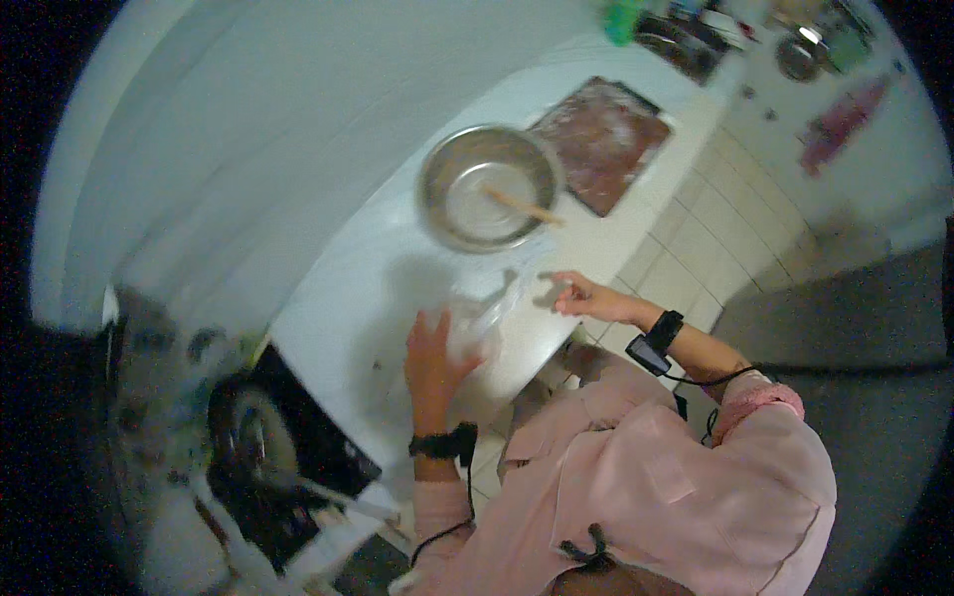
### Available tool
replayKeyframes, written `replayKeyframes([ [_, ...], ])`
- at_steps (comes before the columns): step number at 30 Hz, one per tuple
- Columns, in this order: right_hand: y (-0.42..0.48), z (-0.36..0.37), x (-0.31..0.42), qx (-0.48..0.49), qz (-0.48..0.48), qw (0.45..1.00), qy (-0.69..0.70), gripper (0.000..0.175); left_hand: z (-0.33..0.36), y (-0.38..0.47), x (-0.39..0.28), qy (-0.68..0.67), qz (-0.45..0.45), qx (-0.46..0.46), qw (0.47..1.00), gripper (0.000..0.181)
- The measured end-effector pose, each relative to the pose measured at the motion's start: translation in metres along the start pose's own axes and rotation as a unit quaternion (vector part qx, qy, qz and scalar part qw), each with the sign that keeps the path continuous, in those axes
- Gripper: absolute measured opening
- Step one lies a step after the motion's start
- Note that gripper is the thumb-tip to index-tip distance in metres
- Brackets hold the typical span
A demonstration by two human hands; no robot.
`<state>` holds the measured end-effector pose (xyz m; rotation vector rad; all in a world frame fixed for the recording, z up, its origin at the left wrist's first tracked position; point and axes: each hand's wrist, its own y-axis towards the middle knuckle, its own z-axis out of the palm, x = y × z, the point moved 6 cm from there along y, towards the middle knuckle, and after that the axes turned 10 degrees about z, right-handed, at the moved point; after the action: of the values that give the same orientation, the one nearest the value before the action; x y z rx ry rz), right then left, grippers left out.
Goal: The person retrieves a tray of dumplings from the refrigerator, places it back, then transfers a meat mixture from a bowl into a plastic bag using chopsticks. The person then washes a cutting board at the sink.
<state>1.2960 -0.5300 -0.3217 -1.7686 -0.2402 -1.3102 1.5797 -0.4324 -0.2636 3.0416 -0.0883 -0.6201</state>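
Observation:
My left hand is over the white countertop, thumb and fingers spread around a blurred, see-through item, perhaps a plastic bag. Blur hides whether the hand grips it. To its right, near the counter's front edge, my right hand has its index finger reaching out and the other fingers curled; I see nothing held in it. Just beyond both hands stands a wide stainless steel bowl with a pale substance at its bottom. A wooden stick or utensil handle leans over the bowl's near right rim.
Beside the bowl lies a brown board dusted with white powder. At lower left, a pan with a handle sits on a black cooktop. A green object and dark containers stand at the far end. Tiled floor borders the counter.

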Motion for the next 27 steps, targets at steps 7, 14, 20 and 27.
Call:
replayKeyframes([
  [7,-0.158,-0.117,-0.170,-0.322,0.135,0.907,0.235,0.058,0.044,0.004,0.018,0.007,0.128,0.015,0.992,0.047],
  [14,-0.437,-0.214,-0.303,-0.809,0.092,0.520,0.258,0.081,0.027,0.052,-0.058,-0.342,0.024,0.035,0.939,0.020],
  [20,-0.607,-0.245,-0.293,-0.920,0.029,0.347,0.181,0.087,0.026,0.059,-0.252,-0.118,0.234,0.085,0.961,0.031],
  [27,-0.659,-0.276,-0.312,-0.939,0.060,0.278,0.194,0.082,0.129,0.125,-0.464,-0.237,0.403,0.116,0.876,0.017],
])
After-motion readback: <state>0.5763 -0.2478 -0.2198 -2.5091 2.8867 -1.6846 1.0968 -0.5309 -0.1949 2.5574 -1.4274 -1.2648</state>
